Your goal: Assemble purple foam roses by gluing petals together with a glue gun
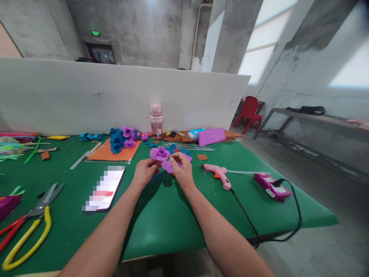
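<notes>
Both forearms bare, reaching forward from the near edge and converging toward the middle. Left hand point(145, 172) back-up, wrist straight, fingers curled inward with fingertips pinched toward the right. Right hand point(181, 169) just beside it, slightly farther right, back facing the camera, thumb and forefinger drawn together in a pinch pointing left. Fingertips of the two hands nearly meet. Elbows low and wide apart, out of view at the bottom.

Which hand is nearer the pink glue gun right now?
Right. The right hand sits just left of the glue gun, not touching it; the left hand is farther left, beyond it.
</notes>
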### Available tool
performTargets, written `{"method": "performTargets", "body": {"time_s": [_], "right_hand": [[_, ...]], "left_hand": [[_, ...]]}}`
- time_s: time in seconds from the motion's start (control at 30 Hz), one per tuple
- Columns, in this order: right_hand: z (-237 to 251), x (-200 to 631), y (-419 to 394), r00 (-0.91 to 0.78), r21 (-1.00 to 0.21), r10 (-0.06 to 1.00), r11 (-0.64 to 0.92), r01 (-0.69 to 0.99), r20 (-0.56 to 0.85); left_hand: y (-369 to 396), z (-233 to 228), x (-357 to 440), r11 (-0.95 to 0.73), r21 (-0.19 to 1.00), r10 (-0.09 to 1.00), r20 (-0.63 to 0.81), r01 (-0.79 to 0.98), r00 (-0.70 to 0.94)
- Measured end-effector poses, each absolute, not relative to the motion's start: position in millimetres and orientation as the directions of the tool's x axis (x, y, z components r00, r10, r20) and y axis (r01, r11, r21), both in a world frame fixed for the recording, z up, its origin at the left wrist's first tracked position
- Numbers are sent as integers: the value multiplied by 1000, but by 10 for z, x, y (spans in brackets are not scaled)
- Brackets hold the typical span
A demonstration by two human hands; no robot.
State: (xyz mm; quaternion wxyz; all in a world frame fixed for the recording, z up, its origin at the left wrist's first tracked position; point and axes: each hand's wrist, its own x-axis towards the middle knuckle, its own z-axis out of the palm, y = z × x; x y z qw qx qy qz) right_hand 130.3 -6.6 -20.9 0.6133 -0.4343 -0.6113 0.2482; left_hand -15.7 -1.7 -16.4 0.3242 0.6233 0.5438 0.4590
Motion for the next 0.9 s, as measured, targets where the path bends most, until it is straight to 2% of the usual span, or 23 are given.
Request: {"method": "performTargets", "body": {"time_s": [0.1,0.17,0.3,0.5,0.73,0.9], "right_hand": [[-296,1223,-31,-8,-919,922,387,76,388],[-324,1183,-24,-81,-929,928,368,34,365],[-336,1163,-20,-18,-906,908,420,46,420],[-377,1171,10,-22,-891,893,450,55,449],[-423,1171,35,62,-888,888,448,103,455],[-463,1185,64,47,-913,912,408,19,409]], "left_hand": [[-20,-161,-146,-231,913,963,265,335,-59],[-16,-171,-136,-250,925,954,285,287,-89],[-13,-194,-113,-268,916,940,317,298,-128],[-34,-207,-84,-285,878,931,349,384,-107],[-99,-158,-55,-281,822,932,357,496,-63],[-126,-166,-34,-306,801,929,369,514,-22]]}}
